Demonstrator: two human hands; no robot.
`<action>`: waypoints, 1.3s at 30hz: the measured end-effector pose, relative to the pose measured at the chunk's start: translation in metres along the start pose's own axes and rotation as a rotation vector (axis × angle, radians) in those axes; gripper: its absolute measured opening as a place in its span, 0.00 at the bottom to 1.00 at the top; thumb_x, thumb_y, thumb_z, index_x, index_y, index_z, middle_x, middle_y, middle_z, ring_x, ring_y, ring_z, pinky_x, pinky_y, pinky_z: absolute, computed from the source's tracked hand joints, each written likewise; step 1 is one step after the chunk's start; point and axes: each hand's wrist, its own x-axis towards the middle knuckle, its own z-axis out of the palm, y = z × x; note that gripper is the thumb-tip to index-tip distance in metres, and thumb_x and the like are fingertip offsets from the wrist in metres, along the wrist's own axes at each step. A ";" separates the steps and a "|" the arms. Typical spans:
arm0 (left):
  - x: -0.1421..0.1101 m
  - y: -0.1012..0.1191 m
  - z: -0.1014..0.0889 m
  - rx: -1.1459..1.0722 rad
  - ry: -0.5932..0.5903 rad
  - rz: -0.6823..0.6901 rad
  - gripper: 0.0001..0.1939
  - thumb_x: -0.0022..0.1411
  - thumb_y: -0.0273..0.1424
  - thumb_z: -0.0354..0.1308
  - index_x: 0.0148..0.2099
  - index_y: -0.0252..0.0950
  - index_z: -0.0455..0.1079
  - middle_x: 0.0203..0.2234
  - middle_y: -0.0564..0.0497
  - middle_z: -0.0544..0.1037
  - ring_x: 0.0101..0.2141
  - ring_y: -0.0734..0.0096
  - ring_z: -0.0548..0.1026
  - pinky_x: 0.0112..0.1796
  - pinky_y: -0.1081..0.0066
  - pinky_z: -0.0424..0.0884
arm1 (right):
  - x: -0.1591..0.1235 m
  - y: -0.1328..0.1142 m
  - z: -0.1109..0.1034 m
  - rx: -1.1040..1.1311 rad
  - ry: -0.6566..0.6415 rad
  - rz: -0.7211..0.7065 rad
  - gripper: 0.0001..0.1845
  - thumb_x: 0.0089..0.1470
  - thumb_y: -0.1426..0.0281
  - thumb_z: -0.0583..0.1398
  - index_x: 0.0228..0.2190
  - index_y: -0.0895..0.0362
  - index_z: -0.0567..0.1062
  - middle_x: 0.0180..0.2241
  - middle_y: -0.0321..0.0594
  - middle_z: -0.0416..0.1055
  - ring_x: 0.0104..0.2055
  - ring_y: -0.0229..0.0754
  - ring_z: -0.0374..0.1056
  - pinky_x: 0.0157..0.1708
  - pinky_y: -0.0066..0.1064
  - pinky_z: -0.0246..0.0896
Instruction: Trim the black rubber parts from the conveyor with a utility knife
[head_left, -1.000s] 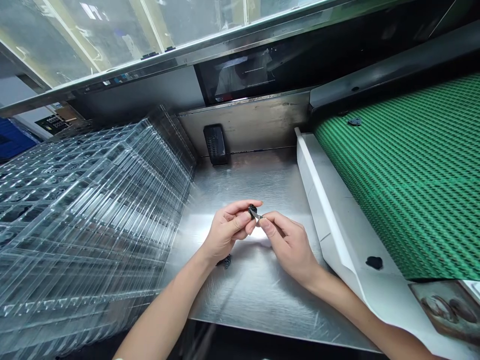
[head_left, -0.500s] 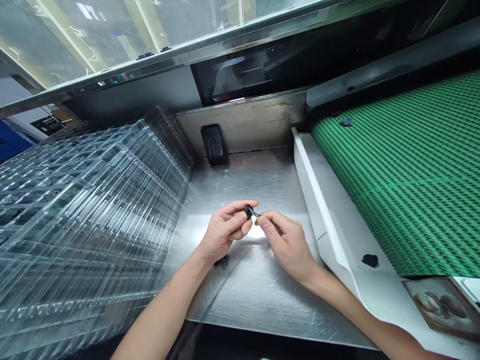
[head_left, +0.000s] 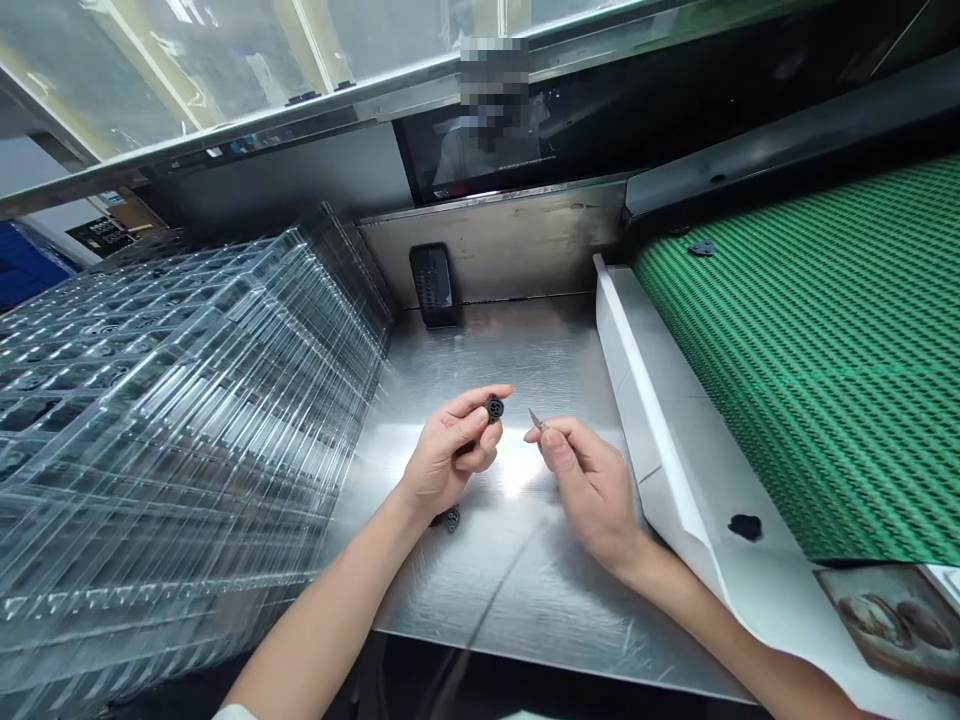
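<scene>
Between the thumb and fingers of my left hand (head_left: 454, 445) is a small round black plastic part (head_left: 494, 408), its face with several holes turned toward me. My right hand (head_left: 589, 480) pinches a small pointed knife blade (head_left: 535, 419), the tip aimed up and left. A short gap separates the blade from the part. Another small black part (head_left: 451, 518) lies on the metal work surface (head_left: 525, 590), partly hidden behind my left wrist.
Tall stacks of clear plastic trays (head_left: 187, 400) stand on the left. A black phone-like object (head_left: 433, 285) leans on the back wall. A white guard (head_left: 660, 440) borders the green conveyor belt (head_left: 810, 340) at right, with a dark part (head_left: 701, 248) on it.
The knife blade has come away from the black part as my right hand moved right and slightly down. My left hand has lifted a little, and the part's face now shows more fully.
</scene>
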 end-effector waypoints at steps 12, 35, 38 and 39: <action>0.015 0.001 -0.003 0.009 0.236 -0.022 0.20 0.57 0.34 0.69 0.40 0.35 0.59 0.27 0.58 0.65 0.17 0.88 0.49 0.20 0.77 0.41 | -0.013 0.001 0.010 -0.008 -0.169 -0.474 0.17 0.74 0.63 0.51 0.38 0.61 0.73 0.29 0.36 0.66 0.31 0.31 0.60 0.35 0.27 0.53; 0.285 0.027 0.148 1.765 0.153 0.195 0.27 0.76 0.44 0.41 0.34 0.32 0.71 0.42 0.37 0.80 0.45 0.55 0.78 0.42 0.67 0.67 | -0.011 -0.019 -0.005 0.051 -0.042 -0.458 0.28 0.73 0.53 0.48 0.33 0.60 0.73 0.28 0.37 0.69 0.30 0.31 0.63 0.34 0.29 0.53; 0.264 0.018 0.150 1.778 0.174 0.219 0.32 0.76 0.52 0.36 0.36 0.35 0.71 0.39 0.43 0.81 0.42 0.57 0.78 0.39 0.67 0.66 | -0.010 -0.019 -0.005 0.053 -0.052 -0.442 0.29 0.73 0.52 0.47 0.33 0.60 0.73 0.27 0.37 0.68 0.30 0.31 0.62 0.34 0.29 0.53; 0.258 0.014 0.151 1.788 0.178 0.227 0.33 0.75 0.55 0.36 0.36 0.36 0.70 0.38 0.44 0.81 0.41 0.58 0.78 0.39 0.67 0.66 | -0.010 -0.018 -0.005 0.054 -0.059 -0.437 0.29 0.73 0.51 0.47 0.33 0.60 0.72 0.27 0.37 0.68 0.30 0.31 0.62 0.34 0.29 0.53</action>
